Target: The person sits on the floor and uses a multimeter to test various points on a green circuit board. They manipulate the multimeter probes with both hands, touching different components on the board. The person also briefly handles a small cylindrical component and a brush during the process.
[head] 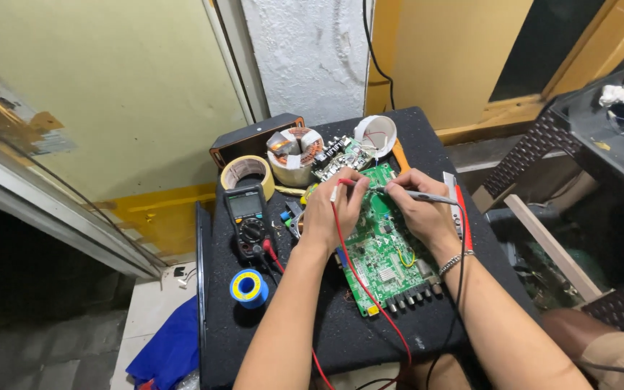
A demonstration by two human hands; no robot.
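Observation:
A green circuit board (388, 263) lies on a small black table (326, 339). My left hand (330, 213) pinches the red test probe (346, 183), whose red lead runs down over the board. My right hand (417, 206) grips the black probe (427, 195) like a pen, tip pointing left toward the board's upper end. Both probe tips meet near the board's top edge. A metal bracelet sits on my right wrist. The dark multimeter (249, 220) lies left of my left hand, leads plugged in.
Blue solder spool (248, 287) near the table's left edge. Tape roll (245, 172), copper-wound coil (294, 153), second small board (337, 155) and white round cup (378, 133) crowd the far side. Blue cloth (171, 350) on the floor left; dark wicker furniture (601, 144) right.

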